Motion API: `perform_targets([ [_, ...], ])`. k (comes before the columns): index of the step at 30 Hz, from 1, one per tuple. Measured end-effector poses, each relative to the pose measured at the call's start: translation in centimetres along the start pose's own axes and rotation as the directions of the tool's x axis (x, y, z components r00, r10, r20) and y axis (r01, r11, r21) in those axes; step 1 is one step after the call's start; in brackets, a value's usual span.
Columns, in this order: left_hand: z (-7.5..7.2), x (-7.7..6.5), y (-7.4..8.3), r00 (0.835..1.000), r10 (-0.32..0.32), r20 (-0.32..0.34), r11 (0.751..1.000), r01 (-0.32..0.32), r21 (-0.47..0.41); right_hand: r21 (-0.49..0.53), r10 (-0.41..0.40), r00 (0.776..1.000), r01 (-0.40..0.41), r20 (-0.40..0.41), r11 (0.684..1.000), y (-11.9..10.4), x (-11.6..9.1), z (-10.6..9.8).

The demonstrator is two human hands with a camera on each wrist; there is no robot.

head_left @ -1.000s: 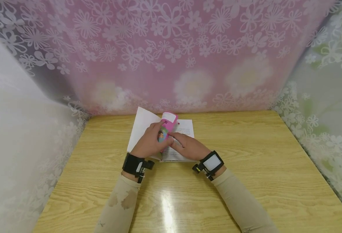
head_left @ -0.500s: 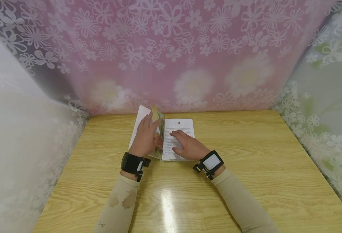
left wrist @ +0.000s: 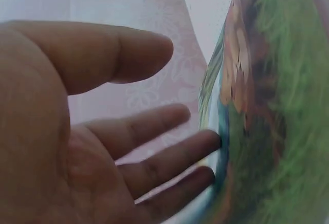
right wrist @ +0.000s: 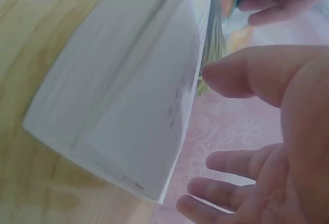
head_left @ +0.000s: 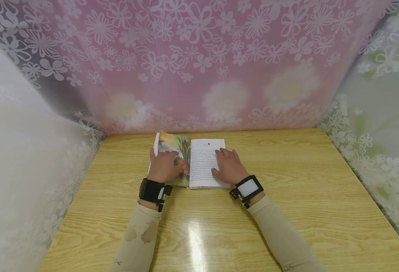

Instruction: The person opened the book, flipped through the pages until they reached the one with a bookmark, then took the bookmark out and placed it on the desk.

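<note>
Leafing through a storybook [head_left: 190, 151] seems to be the step in hand: it lies open near the desk's [head_left: 288, 162] far edge, at eleven o'clock from the middle. The left hand [head_left: 164, 167] rests on the illustrated left page [head_left: 183, 144] at nine o'clock from the spine, fingers spread and gripping nothing; the left wrist view shows its fingertips at the paper. The right hand [head_left: 231, 166], loose with its thumb well apart, lies over the outer margin of the printed right page [head_left: 203, 162] at three o'clock, holding nothing; whether it presses there I cannot tell. The next move probably calls for flattening the left side, whose top corner at ten o'clock looks raised, then lifting one leaf by the right margin.

Beyond twelve o'clock the pink floral curtain [head_left: 220, 75] leaves little room. Bare desk stretches from two to six o'clock, ample for swinging a page or drawing back the arms.
</note>
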State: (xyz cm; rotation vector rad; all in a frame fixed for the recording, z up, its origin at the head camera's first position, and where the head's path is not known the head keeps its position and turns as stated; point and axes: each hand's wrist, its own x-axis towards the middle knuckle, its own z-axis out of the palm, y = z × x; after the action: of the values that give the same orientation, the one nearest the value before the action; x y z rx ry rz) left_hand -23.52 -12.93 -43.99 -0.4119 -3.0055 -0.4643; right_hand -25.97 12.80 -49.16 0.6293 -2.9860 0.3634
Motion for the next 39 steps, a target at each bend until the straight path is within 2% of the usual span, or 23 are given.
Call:
perform_targets([
  [5,0.4,0.0,0.2,0.999,-0.054,-0.002,0.998,0.054,-0.035,0.013,0.006,1.000,-0.006,0.018,1.000,-0.1,0.1,0.1],
  [11,1.1,0.2,0.2,0.992,-0.110,0.055,0.990,0.115,-0.087,0.026,0.028,0.999,-0.028,0.024,0.999,0.1,0.1,0.4],
  [17,2.4,0.2,0.0,0.985,-0.153,0.081,0.983,0.161,-0.092,0.018,0.041,0.998,-0.042,0.039,0.999,0.4,0.0,1.0],
  [26,2.8,0.3,-0.1,0.983,-0.161,0.089,0.979,0.170,-0.109,0.029,0.108,0.994,-0.109,0.034,0.994,0.5,-0.2,0.9],
  [39,3.0,0.6,-0.5,0.978,-0.167,0.125,0.977,0.181,-0.113,0.042,0.100,0.995,-0.101,0.028,0.994,0.5,-0.1,0.6],
])
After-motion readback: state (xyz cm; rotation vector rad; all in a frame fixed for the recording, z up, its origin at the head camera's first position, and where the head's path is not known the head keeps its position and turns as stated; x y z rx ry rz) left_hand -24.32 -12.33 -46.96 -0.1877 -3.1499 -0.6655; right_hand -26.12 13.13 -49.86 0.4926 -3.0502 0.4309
